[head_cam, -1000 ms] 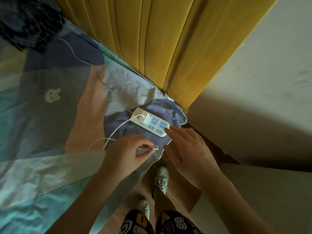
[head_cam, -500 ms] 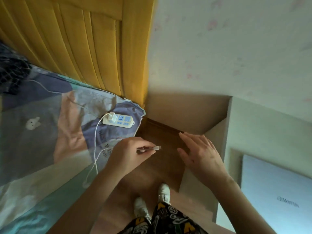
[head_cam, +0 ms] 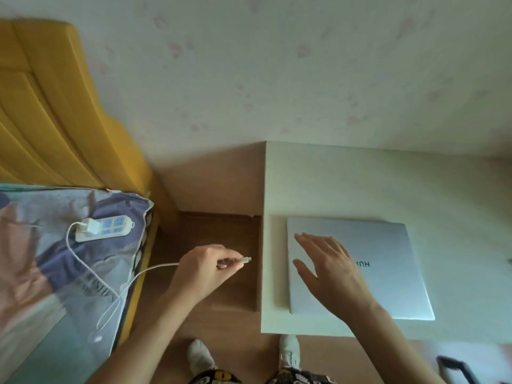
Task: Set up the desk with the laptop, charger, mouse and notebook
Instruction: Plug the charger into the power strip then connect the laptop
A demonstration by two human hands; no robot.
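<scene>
A closed silver laptop (head_cam: 388,253) lies flat on the pale desk (head_cam: 360,184) at the right. My right hand (head_cam: 329,270) hovers open over the laptop's left part, fingers spread. My left hand (head_cam: 205,270) pinches the white charger cable (head_cam: 130,284) near its small plug tip (head_cam: 246,259), held in the gap left of the desk. The cable runs back across the bed to a white charger brick (head_cam: 88,226) plugged into a white and blue power strip (head_cam: 106,228). No mouse or notebook is in view.
A bed with a patterned cover (head_cam: 41,273) and a yellow padded headboard (head_cam: 55,120) fills the left. Wooden floor (head_cam: 221,314) lies between bed and desk. My feet (head_cam: 199,356) stand at the desk's front corner. A dark object (head_cam: 454,367) sits at the lower right.
The view has swung right from the bed to the desk. My left hand carried the cable's plug end toward the desk; my right hand left the power strip and now hovers over the laptop.
</scene>
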